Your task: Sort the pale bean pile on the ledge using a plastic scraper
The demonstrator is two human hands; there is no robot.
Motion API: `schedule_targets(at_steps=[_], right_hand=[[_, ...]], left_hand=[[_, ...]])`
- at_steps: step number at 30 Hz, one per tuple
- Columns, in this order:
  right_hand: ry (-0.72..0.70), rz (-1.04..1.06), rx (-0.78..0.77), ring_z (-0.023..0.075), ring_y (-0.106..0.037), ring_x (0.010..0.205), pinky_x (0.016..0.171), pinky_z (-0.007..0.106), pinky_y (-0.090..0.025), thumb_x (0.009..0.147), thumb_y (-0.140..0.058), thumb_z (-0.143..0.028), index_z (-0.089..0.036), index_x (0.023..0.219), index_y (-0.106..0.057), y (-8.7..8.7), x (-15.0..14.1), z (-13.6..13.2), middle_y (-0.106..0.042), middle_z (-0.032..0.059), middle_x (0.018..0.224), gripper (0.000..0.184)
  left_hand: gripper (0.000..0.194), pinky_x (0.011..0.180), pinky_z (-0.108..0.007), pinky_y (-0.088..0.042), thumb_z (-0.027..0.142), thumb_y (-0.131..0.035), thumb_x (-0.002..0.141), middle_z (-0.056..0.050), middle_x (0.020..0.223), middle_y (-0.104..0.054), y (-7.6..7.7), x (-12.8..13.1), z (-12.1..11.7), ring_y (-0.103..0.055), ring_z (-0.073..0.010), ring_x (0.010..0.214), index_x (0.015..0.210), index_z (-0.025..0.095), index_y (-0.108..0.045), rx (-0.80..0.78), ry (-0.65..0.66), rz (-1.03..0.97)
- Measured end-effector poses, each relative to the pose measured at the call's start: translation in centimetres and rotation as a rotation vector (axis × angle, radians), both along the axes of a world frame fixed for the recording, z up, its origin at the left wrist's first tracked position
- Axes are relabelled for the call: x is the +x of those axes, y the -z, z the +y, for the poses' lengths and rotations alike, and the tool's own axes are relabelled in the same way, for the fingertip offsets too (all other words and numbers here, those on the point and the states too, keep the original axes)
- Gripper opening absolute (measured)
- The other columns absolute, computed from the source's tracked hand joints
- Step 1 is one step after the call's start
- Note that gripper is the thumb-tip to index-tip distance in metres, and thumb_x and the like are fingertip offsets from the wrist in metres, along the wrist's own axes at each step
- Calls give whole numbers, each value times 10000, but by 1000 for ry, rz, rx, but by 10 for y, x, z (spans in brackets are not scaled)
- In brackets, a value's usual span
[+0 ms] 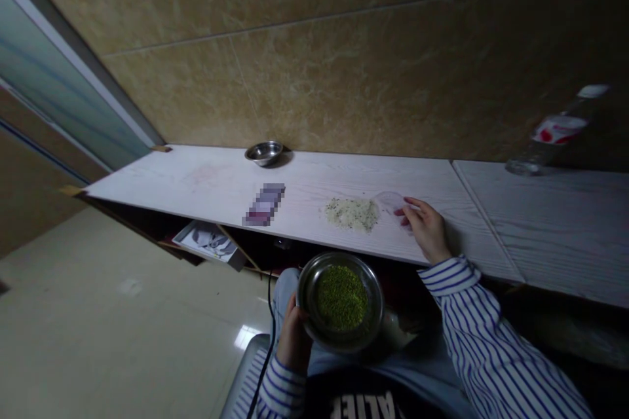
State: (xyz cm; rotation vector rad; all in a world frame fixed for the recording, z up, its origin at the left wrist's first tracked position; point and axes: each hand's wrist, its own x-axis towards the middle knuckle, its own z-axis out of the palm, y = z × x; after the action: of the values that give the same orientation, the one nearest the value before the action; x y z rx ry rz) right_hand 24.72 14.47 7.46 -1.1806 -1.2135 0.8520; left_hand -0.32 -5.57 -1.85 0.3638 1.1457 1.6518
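Fingers of the left hand (pixel 295 332) clamp the steel bowl (pixel 375 281) of green beans (pixel 343 299), in front of the grain heap (pixel 350 214); the right hand's (pixel 427 230) pinch a clear plastic piece (pixel 390 200) at its right edge. Tilting might spill beans; pushing could scatter grains. Left of the heap, 1 blurred object (pixel 265 204) and 1 small dish (pixel 263 160), and right, 1 bottle (pixel 560 129), obstruct nothing.

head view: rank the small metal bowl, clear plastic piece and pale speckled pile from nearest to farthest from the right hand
1. Clear plastic piece: held in the right hand.
2. Pale speckled pile: just left of that hand, on the white counter.
3. Small metal bowl: farther left, near the wall.
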Motion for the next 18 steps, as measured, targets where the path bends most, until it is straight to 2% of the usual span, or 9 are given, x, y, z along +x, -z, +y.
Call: schedule_targets(at_steps=[6, 11, 14, 18], right_hand=[[-41, 6, 19, 137, -579, 536, 504, 282, -468, 722, -722, -542, -141, 1051, -678, 7, 5, 0, -759, 73, 739, 521], [16, 9, 35, 140, -592, 546, 477, 257, -443, 747, -698, -539, -138, 1118, -664, 8, 8, 0, -764, 73, 752, 547], [49, -1, 40, 145, -599, 555, 504, 271, -468, 752, -692, -530, -137, 1160, -656, 8, 7, 1, -763, 65, 748, 568], [87, -28, 24, 162, -623, 583, 544, 296, -504, 743, -700, -495, -136, 1181, -658, 8, 4, 3, -751, 51, 722, 568]], left_hand=[[492, 943, -483, -512, 312, -771, 606, -85, 977, -763, 6, -6, 11, -670, -376, 1076, 1091, 227, -778, 13, 54, -77], [500, 984, -432, -500, 251, -750, 614, -80, 1107, -770, 7, 0, 26, -656, -331, 1145, 1113, 224, -764, -2, 47, -95], [457, 920, -451, -529, 273, -756, 639, -82, 1093, -774, 9, 1, 32, -679, -335, 1071, 1095, 248, -764, -17, 75, -101], [401, 854, -414, -538, 273, -756, 634, -65, 1034, -772, 9, -5, 43, -684, -317, 1008, 1034, 272, -780, -53, 125, -114]])
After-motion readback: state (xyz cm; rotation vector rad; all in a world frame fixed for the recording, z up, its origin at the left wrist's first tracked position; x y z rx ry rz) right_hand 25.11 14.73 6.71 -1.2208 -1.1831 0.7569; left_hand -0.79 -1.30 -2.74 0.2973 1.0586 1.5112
